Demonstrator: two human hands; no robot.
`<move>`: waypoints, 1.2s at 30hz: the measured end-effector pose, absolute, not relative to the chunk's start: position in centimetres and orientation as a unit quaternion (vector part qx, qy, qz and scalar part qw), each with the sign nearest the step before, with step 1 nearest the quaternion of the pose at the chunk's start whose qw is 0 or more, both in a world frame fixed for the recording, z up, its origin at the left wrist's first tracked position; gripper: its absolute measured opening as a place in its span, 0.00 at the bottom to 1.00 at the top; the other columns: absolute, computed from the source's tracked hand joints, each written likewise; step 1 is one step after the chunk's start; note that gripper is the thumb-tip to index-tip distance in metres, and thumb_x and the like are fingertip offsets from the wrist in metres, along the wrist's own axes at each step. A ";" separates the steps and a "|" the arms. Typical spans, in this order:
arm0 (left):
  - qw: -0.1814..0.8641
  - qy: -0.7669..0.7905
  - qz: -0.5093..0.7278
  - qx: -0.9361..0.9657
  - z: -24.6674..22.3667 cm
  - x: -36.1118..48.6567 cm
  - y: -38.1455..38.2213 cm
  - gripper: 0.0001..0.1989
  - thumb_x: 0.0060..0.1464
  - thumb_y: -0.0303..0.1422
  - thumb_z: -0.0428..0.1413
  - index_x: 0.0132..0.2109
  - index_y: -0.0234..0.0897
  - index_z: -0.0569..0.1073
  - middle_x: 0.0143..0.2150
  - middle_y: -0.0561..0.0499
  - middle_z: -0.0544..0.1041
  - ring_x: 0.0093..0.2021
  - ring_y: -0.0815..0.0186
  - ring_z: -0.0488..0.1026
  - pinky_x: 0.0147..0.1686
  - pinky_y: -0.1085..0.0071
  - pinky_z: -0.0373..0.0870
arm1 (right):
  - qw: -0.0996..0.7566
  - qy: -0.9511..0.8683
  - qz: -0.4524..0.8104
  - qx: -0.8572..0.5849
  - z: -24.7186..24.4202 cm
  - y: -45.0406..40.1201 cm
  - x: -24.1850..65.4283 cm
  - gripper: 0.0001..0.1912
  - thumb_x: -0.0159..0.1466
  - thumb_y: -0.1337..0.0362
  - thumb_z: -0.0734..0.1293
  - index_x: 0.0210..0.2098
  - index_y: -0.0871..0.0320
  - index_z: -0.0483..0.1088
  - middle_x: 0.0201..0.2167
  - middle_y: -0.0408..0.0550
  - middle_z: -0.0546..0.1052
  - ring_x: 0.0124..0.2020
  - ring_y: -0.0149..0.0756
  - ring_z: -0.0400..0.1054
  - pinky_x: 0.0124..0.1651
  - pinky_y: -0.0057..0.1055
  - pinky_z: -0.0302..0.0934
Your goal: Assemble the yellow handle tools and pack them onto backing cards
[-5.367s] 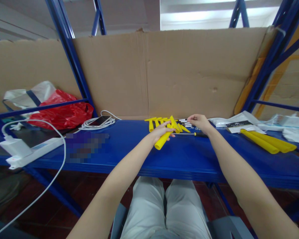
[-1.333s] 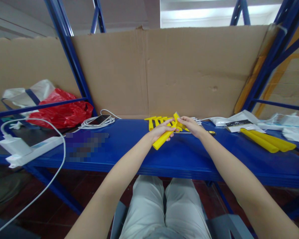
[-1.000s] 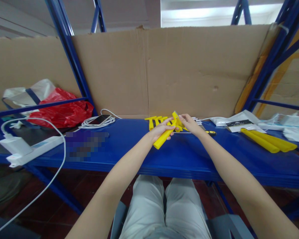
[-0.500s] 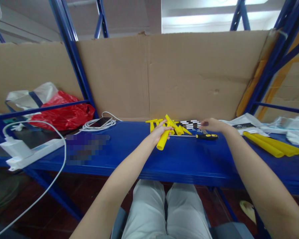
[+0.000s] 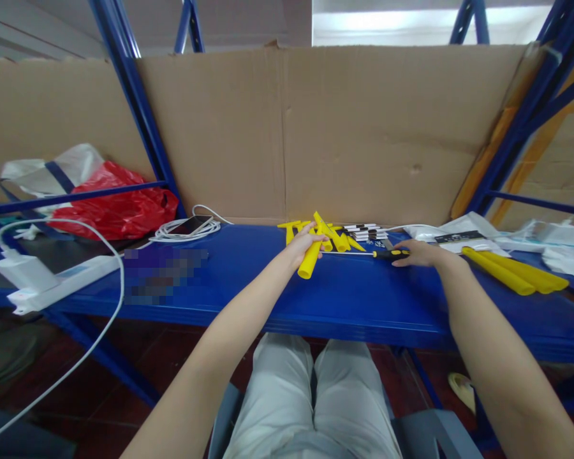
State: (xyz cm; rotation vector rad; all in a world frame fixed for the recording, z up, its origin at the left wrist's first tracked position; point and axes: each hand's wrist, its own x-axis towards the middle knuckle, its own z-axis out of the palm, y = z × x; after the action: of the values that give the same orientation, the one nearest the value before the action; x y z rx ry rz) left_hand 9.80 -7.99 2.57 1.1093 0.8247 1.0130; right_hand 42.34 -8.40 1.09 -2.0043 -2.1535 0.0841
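Note:
A yellow plastic tube piece [image 5: 308, 262], with a crosspiece near its upper end, is in my left hand [image 5: 302, 245], whose fingers wrap round it. It tilts, wide end toward me. My right hand [image 5: 418, 253] has its fingers closed on the butt end of a screwdriver [image 5: 385, 254] with a black and yellow handle. The screwdriver lies on the blue table, its thin shaft pointing left toward the held tube. Several more yellow pieces [image 5: 340, 241] lie in a heap just behind my left hand. Beside them are white and black sticks [image 5: 364, 231].
Long yellow tubes [image 5: 511, 273] lie on the blue table [image 5: 354, 296] at right, beside plastic packets [image 5: 469, 241]. At left are a coiled white cable [image 5: 186, 237], a power strip [image 5: 90, 273] and a red bag [image 5: 124, 204]. A cardboard sheet [image 5: 363, 134] stands behind.
My right hand has moved from beside the white and black sticks, toward me, onto the screwdriver's handle. My left hand still holds the yellow tube piece. The view has tipped slightly downward.

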 end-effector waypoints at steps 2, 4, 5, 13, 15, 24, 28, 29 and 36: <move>0.655 0.364 0.448 0.488 2.6 9.8 -8.0 0.35 0.56 0.20 0.51 0.67 0.46 0.48 0.31 0.53 0.73 0.18 0.75 0.66 0.17 0.80 0.61 | 0.095 -0.725 0.025 -0.682 0.9 -8.3 42.3 0.25 0.46 0.55 0.72 0.44 0.56 0.76 0.45 0.58 0.77 0.47 0.55 0.71 0.50 0.45 0.63; 0.655 0.362 0.451 0.486 2.5 9.8 -8.0 0.36 0.56 0.21 0.53 0.67 0.46 0.49 0.31 0.53 0.73 0.18 0.75 0.66 0.17 0.80 0.61 | 0.092 -0.718 0.018 -0.690 0.8 -8.3 42.3 0.22 0.47 0.58 0.71 0.42 0.55 0.76 0.42 0.56 0.78 0.45 0.53 0.72 0.48 0.43 0.64; 0.656 0.361 0.452 0.486 2.5 9.8 -7.9 0.36 0.55 0.21 0.54 0.67 0.46 0.50 0.31 0.53 0.73 0.18 0.75 0.66 0.17 0.80 0.61 | 0.095 -0.717 0.016 -0.691 0.8 -8.3 42.3 0.21 0.46 0.59 0.71 0.40 0.55 0.76 0.40 0.54 0.78 0.43 0.52 0.72 0.47 0.42 0.64; 0.652 0.365 0.450 0.489 2.4 9.8 -7.7 0.37 0.55 0.21 0.53 0.67 0.47 0.49 0.34 0.51 0.74 0.18 0.75 0.66 0.18 0.78 0.63 | 0.276 -0.733 0.117 -0.611 2.1 -9.9 42.0 0.19 0.43 0.53 0.73 0.33 0.54 0.74 0.31 0.45 0.78 0.36 0.44 0.71 0.40 0.37 0.64; 0.651 0.366 0.446 0.493 2.5 9.8 -7.8 0.36 0.56 0.22 0.52 0.67 0.47 0.48 0.35 0.51 0.74 0.18 0.75 0.66 0.18 0.78 0.63 | 0.349 -0.709 0.145 -0.595 2.5 -10.3 41.5 0.23 0.42 0.51 0.74 0.35 0.55 0.74 0.32 0.46 0.78 0.36 0.43 0.71 0.40 0.37 0.64; 0.646 0.367 0.452 0.493 2.7 9.8 -8.1 0.37 0.55 0.19 0.50 0.68 0.45 0.48 0.29 0.54 0.72 0.17 0.74 0.66 0.17 0.78 0.61 | 0.596 -0.574 0.202 -0.524 3.9 -11.5 38.8 0.24 0.42 0.45 0.75 0.24 0.58 0.68 0.17 0.41 0.69 0.18 0.27 0.60 0.22 0.27 0.56; 0.641 0.374 0.453 0.494 2.7 9.8 -8.2 0.37 0.55 0.19 0.50 0.67 0.45 0.49 0.29 0.55 0.72 0.17 0.74 0.65 0.17 0.78 0.61 | 0.630 -0.528 0.216 -0.527 4.4 -12.2 38.3 0.23 0.47 0.47 0.75 0.23 0.58 0.65 0.16 0.44 0.70 0.13 0.27 0.60 0.18 0.27 0.56; 0.640 0.374 0.454 0.494 2.7 9.8 -8.2 0.37 0.55 0.19 0.51 0.67 0.45 0.48 0.29 0.54 0.72 0.17 0.74 0.65 0.16 0.78 0.61 | 0.634 -0.516 0.223 -0.531 4.5 -12.4 38.2 0.22 0.48 0.48 0.75 0.24 0.59 0.66 0.16 0.45 0.71 0.12 0.27 0.61 0.17 0.27 0.56; 0.628 0.382 0.456 0.502 2.9 9.8 -8.3 0.36 0.54 0.18 0.50 0.67 0.43 0.50 0.32 0.52 0.73 0.17 0.74 0.64 0.16 0.78 0.61 | 0.744 -0.417 0.188 -0.488 4.9 -12.0 38.1 0.17 0.52 0.58 0.73 0.21 0.59 0.61 0.10 0.40 0.66 0.08 0.27 0.56 0.09 0.23 0.49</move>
State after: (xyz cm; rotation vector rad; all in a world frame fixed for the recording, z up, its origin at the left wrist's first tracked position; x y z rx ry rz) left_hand 9.75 -8.33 2.85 1.1496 0.8748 1.0452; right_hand 38.07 -12.00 4.89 -1.0692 -0.9126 0.4121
